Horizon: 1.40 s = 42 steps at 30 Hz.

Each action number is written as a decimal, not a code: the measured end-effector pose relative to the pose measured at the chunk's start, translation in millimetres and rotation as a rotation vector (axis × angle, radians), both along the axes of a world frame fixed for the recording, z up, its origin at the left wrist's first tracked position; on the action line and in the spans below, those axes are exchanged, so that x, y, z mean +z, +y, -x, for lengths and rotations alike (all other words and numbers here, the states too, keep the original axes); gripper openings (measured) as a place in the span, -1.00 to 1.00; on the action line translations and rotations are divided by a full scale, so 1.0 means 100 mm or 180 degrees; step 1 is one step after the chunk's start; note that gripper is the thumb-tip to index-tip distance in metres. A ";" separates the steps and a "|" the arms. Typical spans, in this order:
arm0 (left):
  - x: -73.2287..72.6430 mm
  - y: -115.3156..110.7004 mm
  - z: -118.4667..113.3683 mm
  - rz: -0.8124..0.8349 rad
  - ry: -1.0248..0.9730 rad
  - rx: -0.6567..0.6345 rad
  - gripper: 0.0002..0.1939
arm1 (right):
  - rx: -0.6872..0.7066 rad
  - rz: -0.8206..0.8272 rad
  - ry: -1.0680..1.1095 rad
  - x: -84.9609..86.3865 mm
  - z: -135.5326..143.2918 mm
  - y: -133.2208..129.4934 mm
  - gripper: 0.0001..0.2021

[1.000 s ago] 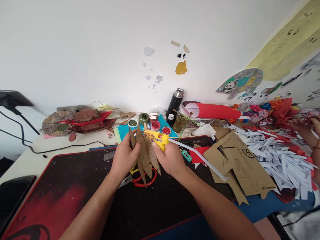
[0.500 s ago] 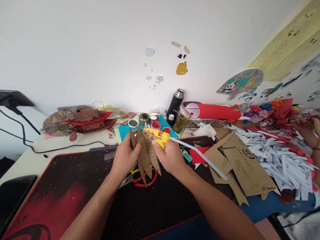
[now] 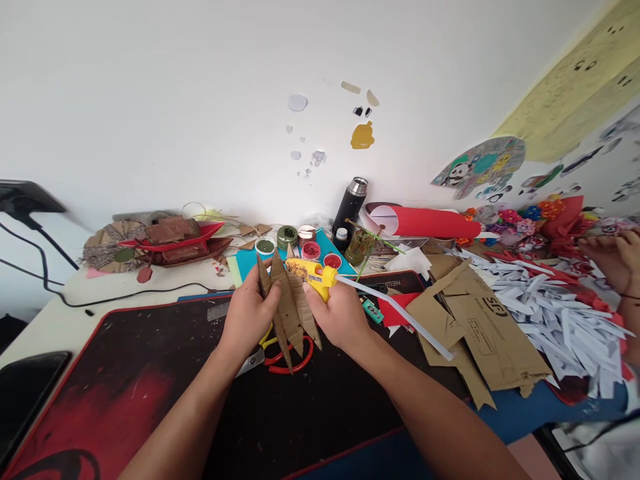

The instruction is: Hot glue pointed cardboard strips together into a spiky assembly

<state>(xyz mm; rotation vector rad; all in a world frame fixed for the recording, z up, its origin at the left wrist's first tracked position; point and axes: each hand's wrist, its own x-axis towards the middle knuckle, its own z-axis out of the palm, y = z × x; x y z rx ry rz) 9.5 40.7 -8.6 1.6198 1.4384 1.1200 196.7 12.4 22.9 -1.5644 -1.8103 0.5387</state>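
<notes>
My left hand [image 3: 251, 315] is closed around a pointed cardboard piece [image 3: 289, 310] made of several leaf-shaped strips, its tips pointing up and down. In my right hand [image 3: 343, 313] is a yellow glue gun [image 3: 313, 275], with a long white glue stick [image 3: 400, 308] sticking out of its back toward the lower right. The gun's front end lies close to the cardboard; its nozzle is hidden behind the strips. Below the cardboard, on the black mat [image 3: 310, 413], lie scissors [image 3: 295, 363] with red and yellow handles.
Paint jars [image 3: 287, 237] stand on blue paper behind my hands, beside a black thermos [image 3: 351, 207]. Flat cardboard [image 3: 495, 333] and a heap of white paper strips [image 3: 565, 327] lie to the right. At the far right is another person's hand [image 3: 617, 257]. A red model boat [image 3: 175, 240] sits left.
My hands, the cardboard and the glue gun stay nearly in place. The whole view has shifted very slightly. At the far right, the other person's hand has moved a little.
</notes>
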 end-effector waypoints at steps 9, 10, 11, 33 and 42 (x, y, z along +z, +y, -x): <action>-0.01 0.00 0.00 -0.0025 -0.0087 -0.0010 -0.45 | -0.0065 0.0114 -0.0062 -0.02 0.00 -0.02 -0.67; -0.01 0.00 0.00 -0.0023 -0.0066 0.0003 -0.45 | -0.0061 0.0117 -0.0062 -0.02 0.00 -0.02 -0.67; -0.01 0.00 0.00 -0.0019 -0.0042 0.0014 -0.45 | -0.0054 0.0106 -0.0055 -0.02 0.00 -0.02 -0.68; 0.01 -0.01 0.00 -0.0007 0.0025 0.0068 -0.43 | -0.0064 0.0195 -0.0046 -0.04 -0.02 -0.07 -0.70; 0.03 -0.02 -0.01 -0.0031 0.0113 0.0104 -0.44 | -0.0104 0.0146 -0.0032 -0.07 -0.03 -0.09 -0.71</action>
